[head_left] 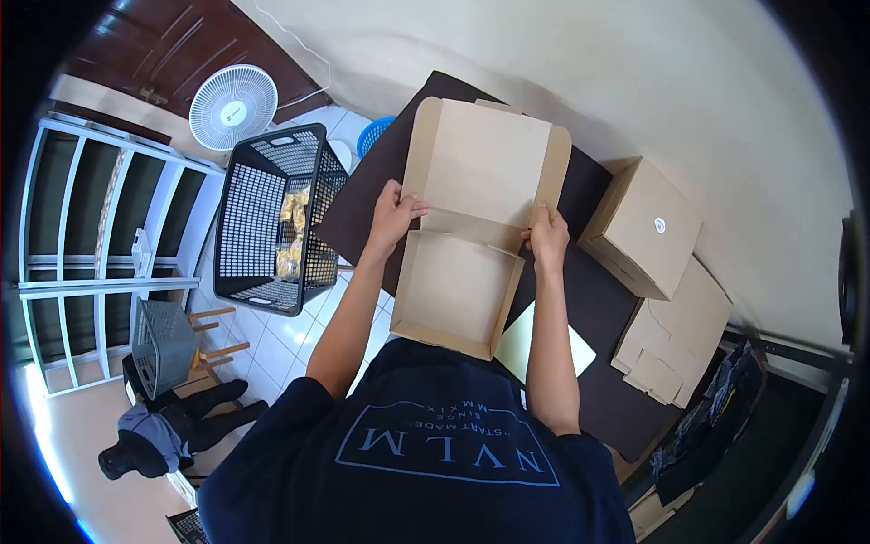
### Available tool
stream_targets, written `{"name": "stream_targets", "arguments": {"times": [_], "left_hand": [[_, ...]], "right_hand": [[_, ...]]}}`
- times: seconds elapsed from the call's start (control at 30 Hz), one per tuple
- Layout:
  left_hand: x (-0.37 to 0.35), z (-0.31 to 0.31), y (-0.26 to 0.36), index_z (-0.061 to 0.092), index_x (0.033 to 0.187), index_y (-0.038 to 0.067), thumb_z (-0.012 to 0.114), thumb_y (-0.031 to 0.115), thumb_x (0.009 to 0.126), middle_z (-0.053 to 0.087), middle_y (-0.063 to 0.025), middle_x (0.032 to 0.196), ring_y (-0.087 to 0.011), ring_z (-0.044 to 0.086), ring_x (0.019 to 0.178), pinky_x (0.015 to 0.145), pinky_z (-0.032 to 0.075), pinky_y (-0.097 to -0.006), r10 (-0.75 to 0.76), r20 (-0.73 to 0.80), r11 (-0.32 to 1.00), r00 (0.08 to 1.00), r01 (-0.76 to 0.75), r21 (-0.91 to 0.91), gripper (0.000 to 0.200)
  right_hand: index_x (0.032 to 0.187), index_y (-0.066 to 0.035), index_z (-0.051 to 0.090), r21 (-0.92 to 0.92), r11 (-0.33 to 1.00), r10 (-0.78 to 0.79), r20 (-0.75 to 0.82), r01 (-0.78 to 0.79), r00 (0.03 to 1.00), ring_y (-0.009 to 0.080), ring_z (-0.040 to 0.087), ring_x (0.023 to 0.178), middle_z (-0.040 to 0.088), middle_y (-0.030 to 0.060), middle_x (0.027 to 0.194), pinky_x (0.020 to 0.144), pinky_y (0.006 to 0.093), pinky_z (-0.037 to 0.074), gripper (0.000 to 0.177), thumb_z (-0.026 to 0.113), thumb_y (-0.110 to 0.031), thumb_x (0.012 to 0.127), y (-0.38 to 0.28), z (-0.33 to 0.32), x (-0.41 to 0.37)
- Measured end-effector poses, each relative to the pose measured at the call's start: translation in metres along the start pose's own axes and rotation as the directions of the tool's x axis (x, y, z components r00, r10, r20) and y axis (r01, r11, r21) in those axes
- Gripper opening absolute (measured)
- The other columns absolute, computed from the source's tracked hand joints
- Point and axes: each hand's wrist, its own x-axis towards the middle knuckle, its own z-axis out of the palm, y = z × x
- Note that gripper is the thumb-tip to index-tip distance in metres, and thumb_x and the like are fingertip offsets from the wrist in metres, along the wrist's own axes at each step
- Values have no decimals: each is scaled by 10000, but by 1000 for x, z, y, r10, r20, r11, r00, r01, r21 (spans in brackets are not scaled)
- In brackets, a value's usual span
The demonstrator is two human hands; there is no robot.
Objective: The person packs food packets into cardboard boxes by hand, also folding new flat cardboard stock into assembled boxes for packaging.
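Observation:
A brown cardboard mailer box sits open near my body at the dark table's front edge, with its lid raised away from me. The tray part shows nothing inside. My left hand pinches the left side of the lid near the hinge fold. On the other side, my right hand grips the lid's right side flap with thumb and fingers closed. Under my right forearm lies a pale flat sheet-like object, partly hidden.
A closed carton and flat cardboard pieces lie to the right on the dark table. To the left stand a black basket holding yellowish packets, a white fan and a grey crate. Another person sits at lower left.

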Motion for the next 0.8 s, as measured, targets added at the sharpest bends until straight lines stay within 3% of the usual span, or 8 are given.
{"name": "stream_targets", "arguments": {"times": [0.1, 0.2, 0.27, 0.37, 0.5, 0.63, 0.7, 0.8], "left_hand": [[-18, -3, 9, 459, 1129, -4, 486, 112, 985, 587, -131, 1018, -248, 689, 925, 718, 588, -303, -34, -74, 993, 997, 41, 106, 187], [-26, -4, 15, 496, 1218, -18, 501, 137, 982, 651, -158, 1024, -231, 692, 923, 717, 554, -297, -53, -97, 948, 994, 80, 307, 283], [-29, -15, 2, 511, 1283, -12, 537, 152, 963, 694, -185, 1007, -234, 697, 883, 712, 530, -319, 195, -32, 728, 980, -123, 674, 361], [-56, -4, 34, 509, 1236, 4, 563, 155, 923, 678, -251, 1003, -366, 678, 936, 827, 513, -420, 154, 3, 761, 988, -120, 637, 351], [-76, 9, 36, 517, 1236, 4, 570, 128, 900, 676, -241, 1007, -348, 682, 929, 813, 523, -406, 110, 4, 772, 994, -88, 630, 362], [-86, 12, 32, 487, 1273, 17, 576, 78, 875, 657, -225, 1032, -329, 681, 907, 812, 534, -387, 92, 14, 826, 996, -84, 558, 412], [-87, 3, 24, 473, 1287, 22, 578, 63, 868, 652, -216, 1035, -322, 680, 896, 811, 537, -381, 88, 20, 826, 996, -85, 557, 433], [-94, -14, 5, 418, 1365, 46, 599, 64, 871, 620, -220, 1127, -310, 649, 1007, 879, 516, -382, -56, 152, 779, 987, -52, 625, 526]], "right_hand": [[1023, 75, 656, -212, 957, -217, -59, 200, 974, 383, 670, 711, 675, 227, 842, 713, 460, 509, 385, 493, -265, 942, 17, 1, -10], [990, 72, 659, -335, 904, -288, -22, 264, 957, 460, 637, 836, 663, 262, 882, 783, 497, 483, 382, 509, -275, 929, 8, -8, -35], [1012, 59, 654, -347, 904, -258, 22, 250, 966, 449, 637, 859, 665, 257, 885, 793, 487, 484, 365, 531, -271, 916, 5, -19, -44], [1107, 30, 613, -334, 898, -260, 125, 287, 958, 426, 638, 905, 663, 250, 920, 808, 467, 490, 353, 590, -241, 880, 9, -29, -52], [1293, -17, 467, -307, 877, -279, 302, 370, 912, 380, 645, 957, 628, 227, 1066, 799, 425, 511, 544, 690, -143, 813, 0, -34, -71], [1329, -29, 425, -298, 886, -256, 329, 357, 909, 329, 631, 1029, 571, 201, 1174, 826, 406, 523, 663, 761, -126, 766, 0, -35, -78], [1323, -30, 439, -130, 919, -300, 385, 373, 873, 305, 608, 1091, 558, 172, 1192, 883, 403, 519, 705, 807, -137, 731, 9, -37, -77], [1343, -39, 423, -134, 893, -323, 473, 429, 820, 308, 592, 1132, 565, 169, 1205, 936, 417, 508, 757, 828, -134, 711, 20, -46, -83]]}}
